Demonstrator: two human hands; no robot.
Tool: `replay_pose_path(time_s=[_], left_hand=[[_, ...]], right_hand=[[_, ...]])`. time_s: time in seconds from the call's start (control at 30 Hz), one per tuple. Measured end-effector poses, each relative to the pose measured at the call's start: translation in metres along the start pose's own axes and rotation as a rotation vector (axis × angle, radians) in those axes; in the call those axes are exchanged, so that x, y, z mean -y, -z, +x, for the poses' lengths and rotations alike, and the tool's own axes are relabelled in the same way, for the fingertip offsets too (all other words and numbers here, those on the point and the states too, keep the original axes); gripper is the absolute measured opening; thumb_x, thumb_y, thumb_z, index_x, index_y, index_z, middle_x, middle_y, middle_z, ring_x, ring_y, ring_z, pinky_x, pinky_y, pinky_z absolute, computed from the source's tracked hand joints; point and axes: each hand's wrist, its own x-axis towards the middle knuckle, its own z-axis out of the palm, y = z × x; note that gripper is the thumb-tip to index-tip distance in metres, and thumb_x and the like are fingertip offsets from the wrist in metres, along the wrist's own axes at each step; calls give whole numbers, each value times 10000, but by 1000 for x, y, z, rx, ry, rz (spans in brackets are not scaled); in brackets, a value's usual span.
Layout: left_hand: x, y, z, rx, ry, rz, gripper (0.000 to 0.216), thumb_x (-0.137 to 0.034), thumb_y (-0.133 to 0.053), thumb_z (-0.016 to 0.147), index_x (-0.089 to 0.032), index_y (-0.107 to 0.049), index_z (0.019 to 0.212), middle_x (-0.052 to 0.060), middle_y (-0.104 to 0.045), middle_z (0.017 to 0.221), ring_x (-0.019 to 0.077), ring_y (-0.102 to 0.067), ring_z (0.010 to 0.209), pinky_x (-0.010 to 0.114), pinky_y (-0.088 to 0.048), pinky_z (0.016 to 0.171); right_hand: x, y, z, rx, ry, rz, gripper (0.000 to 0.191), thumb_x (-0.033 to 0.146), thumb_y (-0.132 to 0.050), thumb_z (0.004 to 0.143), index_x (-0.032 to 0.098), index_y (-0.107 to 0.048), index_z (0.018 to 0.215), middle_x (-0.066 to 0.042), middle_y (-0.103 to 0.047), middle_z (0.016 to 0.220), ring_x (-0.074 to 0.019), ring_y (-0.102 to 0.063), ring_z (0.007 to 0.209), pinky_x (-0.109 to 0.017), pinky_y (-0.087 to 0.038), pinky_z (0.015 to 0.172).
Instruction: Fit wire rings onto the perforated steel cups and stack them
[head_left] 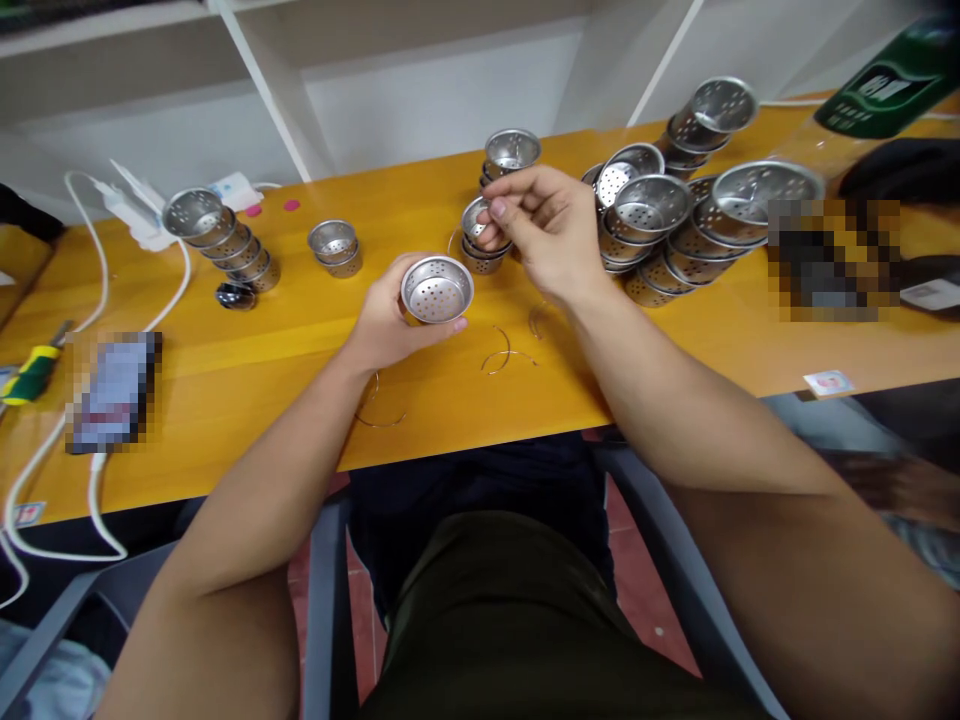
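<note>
My left hand (394, 315) is wrapped round a small perforated metal cup (437, 290), its mouth tilted up toward me. My right hand (544, 225) is raised just beyond it, thumb and fingers pinched on a thin curved wire (451, 240), of which a faint arc shows. Behind the right fingers stands a short stack of perforated cups (484, 262), partly hidden. Several loose curved wires (510, 355) lie on the yellow table (465, 420), some in front of the right wrist and others beside my left forearm.
Stacked perforated cups (652, 210) crowd the right side; more stacks (240, 245) stand at the left and a small one (334, 248) nearer the middle. A phone (116, 390) with a white cable, a screwdriver (34, 370) and a green-labelled bottle (885, 85) are around the edges.
</note>
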Motion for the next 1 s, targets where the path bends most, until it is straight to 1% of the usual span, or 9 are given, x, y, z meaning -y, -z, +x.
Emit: replay_pose_path(time_s=[0.1, 0.23, 0.3, 0.47, 0.57, 0.67, 0.77, 0.9, 1.0], left_hand=[[4, 1, 1, -25, 3, 16, 1052, -1014, -1029, 757, -259, -756, 1437, 139, -841, 1367, 378, -867, 1256, 576, -754, 1148], [-1, 1, 0, 1, -9, -28, 1110, -996, -1015, 797, -251, -712, 1562, 192, -810, 1558, 402, -841, 1411, 586, -721, 1246], [-5, 0, -2, 38, -34, -55, 1084, -959, -1017, 833, -243, -705, 1585, 204, -803, 1599, 394, -840, 1421, 570, -723, 1244], [-3, 0, -2, 45, -43, -20, 981, -950, -1013, 844, -249, -729, 1468, 128, -854, 1357, 348, -873, 1223, 528, -755, 1113], [5, 2, 1, -25, -83, 69, 995, -1007, -945, 870, -275, -690, 1493, 129, -813, 1404, 370, -843, 1296, 577, -725, 1185], [10, 5, 3, -33, -144, 145, 945, -970, -933, 915, -293, -677, 1522, 146, -787, 1454, 407, -812, 1372, 643, -683, 1267], [8, 7, 4, -3, -173, 188, 944, -916, -988, 892, -303, -681, 1541, 150, -780, 1463, 445, -791, 1415, 703, -637, 1333], [4, 6, 4, 41, -179, 212, 951, -874, -1038, 857, -318, -686, 1544, 148, -772, 1487, 464, -770, 1457, 733, -608, 1377], [5, 4, 4, 28, -189, 220, 954, -898, -1017, 876, -322, -667, 1552, 155, -757, 1551, 469, -738, 1541, 733, -585, 1410]], right_hand=[[1, 4, 0, 25, 11, 29, 666, 890, -864, 1029, 328, -776, 1376, -119, -884, 1254, -354, -875, 1172, -523, -779, 997], [-2, 4, -1, 39, 7, 40, 671, 882, -882, 1020, 329, -786, 1386, -113, -895, 1308, -343, -875, 1165, -532, -776, 1067], [-4, 1, -1, 41, 20, 56, 645, 874, -871, 1032, 324, -785, 1357, -118, -892, 1306, -342, -875, 1167, -532, -773, 1085], [-9, 1, -1, 65, 68, 84, 554, 796, -845, 1063, 317, -786, 1335, -113, -876, 1248, -317, -869, 1122, -499, -761, 1069], [-10, 10, -2, 167, 92, -17, 469, 669, -864, 1042, 317, -823, 1348, -104, -841, 1126, -333, -833, 1079, -536, -735, 1042], [-9, 19, -6, 365, 193, -112, 406, 563, -858, 1008, 299, -858, 1317, -78, -788, 1010, -318, -777, 1001, -556, -689, 1041], [-7, 16, -10, 440, 226, -148, 381, 625, -833, 1046, 291, -853, 1227, -86, -797, 1044, -308, -750, 998, -538, -668, 1038], [-4, 2, -13, 376, 148, -137, 531, 828, -825, 1046, 305, -818, 1137, -109, -843, 1159, -333, -755, 1086, -534, -678, 1083], [-6, -5, -12, 327, 137, -89, 595, 896, -810, 1036, 308, -806, 1130, -117, -845, 1175, -337, -773, 1119, -519, -701, 1067]])
